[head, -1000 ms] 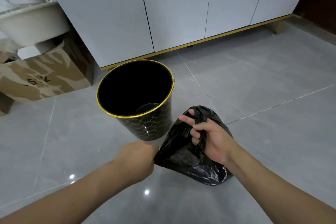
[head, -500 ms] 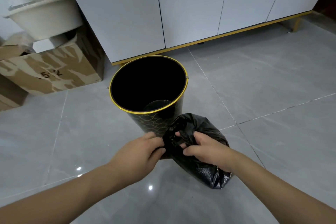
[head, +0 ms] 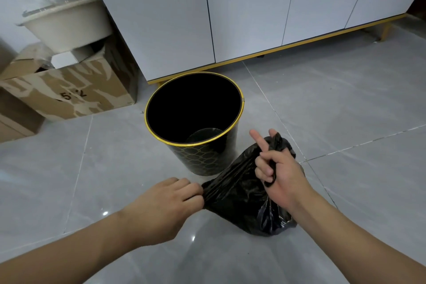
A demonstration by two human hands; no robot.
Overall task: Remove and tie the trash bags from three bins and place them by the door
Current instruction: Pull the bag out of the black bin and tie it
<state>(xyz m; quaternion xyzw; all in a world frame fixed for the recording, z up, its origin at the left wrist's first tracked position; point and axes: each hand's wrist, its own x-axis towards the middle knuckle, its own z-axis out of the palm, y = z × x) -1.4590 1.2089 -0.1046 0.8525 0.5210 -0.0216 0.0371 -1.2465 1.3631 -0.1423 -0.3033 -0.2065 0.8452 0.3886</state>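
A black trash bag [head: 239, 200] sits on the grey tiled floor just in front of a black bin with a gold rim [head: 208, 157]. The bin stands upright and has no bag in it. My left hand [head: 168, 205] pinches the bag's left edge and pulls it out sideways. My right hand [head: 276, 173] grips the bag's other gathered end, which is wrapped between its fingers, with the index finger sticking up.
White cabinet doors with a gold base strip [head: 253, 53] run behind the bin. At the left stands a torn cardboard box [head: 69, 94] with a pale basin [head: 66, 27] resting on top. Grey floor tiles [head: 345, 110] stretch to the right.
My hands, close together at the bag's top half a second ago, have pulled apart, stretching the bag's two ends left and right. The view has shifted, so the bin sits further right in frame.
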